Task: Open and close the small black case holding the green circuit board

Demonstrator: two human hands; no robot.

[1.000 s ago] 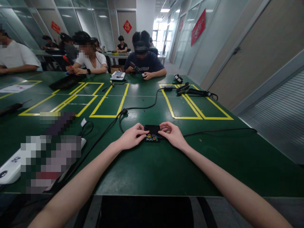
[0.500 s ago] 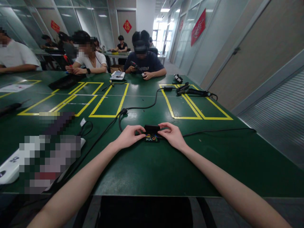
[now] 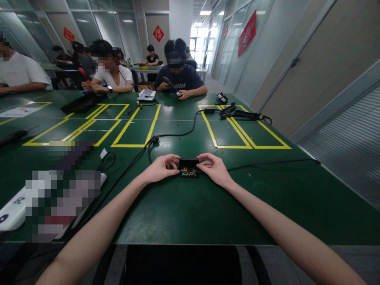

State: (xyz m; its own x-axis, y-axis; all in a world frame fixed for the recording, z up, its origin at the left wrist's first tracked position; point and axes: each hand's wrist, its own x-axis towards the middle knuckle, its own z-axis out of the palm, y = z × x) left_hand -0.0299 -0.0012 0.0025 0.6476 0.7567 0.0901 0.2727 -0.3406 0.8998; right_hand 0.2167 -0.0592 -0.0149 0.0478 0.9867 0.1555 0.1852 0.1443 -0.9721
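Observation:
A small black case lies in front of me, with a circuit board [image 3: 187,173] showing along its near side. Two orange rings stand out on the board. Behind it rises the black cover [image 3: 189,163], tilted up above the board. My left hand [image 3: 162,169] pinches the case's left end between thumb and fingers. At the opposite end, my right hand [image 3: 214,170] grips the cover's right edge with curled fingers. The fingertips hide both ends, so I cannot tell whether cover and board are joined.
Black cables [image 3: 178,135] run across the green table [image 3: 202,213] behind my hands. White power strips [image 3: 18,206] lie at the left. A soldering iron or similar black tool [image 3: 243,114] rests at the far right. Co-workers sit opposite, one holding a dark tool [image 3: 168,82].
My left hand and the case have shifted very slightly to the left. Otherwise both hands keep the same hold.

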